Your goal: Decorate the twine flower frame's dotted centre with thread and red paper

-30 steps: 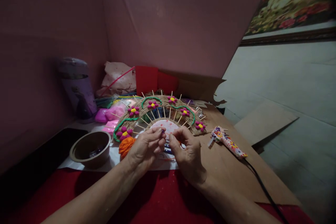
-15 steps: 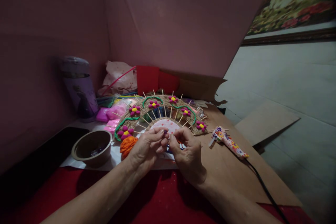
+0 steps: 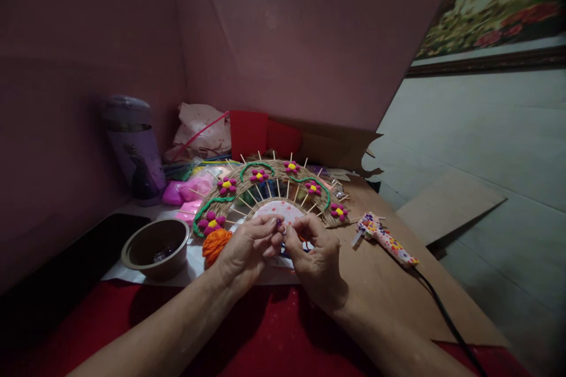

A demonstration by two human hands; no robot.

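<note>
My left hand (image 3: 247, 245) pinches a small dark purple bead (image 3: 278, 222) between thumb and forefinger. Close beside it, my right hand (image 3: 316, 256) has thumb and forefinger pressed together near the bead; whatever they hold is too small to make out. Behind both hands lies a fan-shaped piece of woven twine on sticks (image 3: 274, 171), decorated with purple-and-yellow flowers and green curls. Its pale, red-spotted centre is partly covered by my fingers. An orange yarn bundle (image 3: 216, 245) touches its lower left side. Left of my hands stands a brown bowl (image 3: 132, 253) with dark shiny pieces inside.
A flower-patterned glue gun (image 3: 387, 240) with a black cord rests on brown cardboard (image 3: 398, 300) at right. A purple tumbler (image 3: 137, 153), pink bags (image 3: 194, 185) and red card (image 3: 249, 134) stand behind. A dark flat object (image 3: 88, 253) lies left; red cloth (image 3: 269, 330) covers the front.
Both hands keep almost the same position and grip. No object has visibly moved.
</note>
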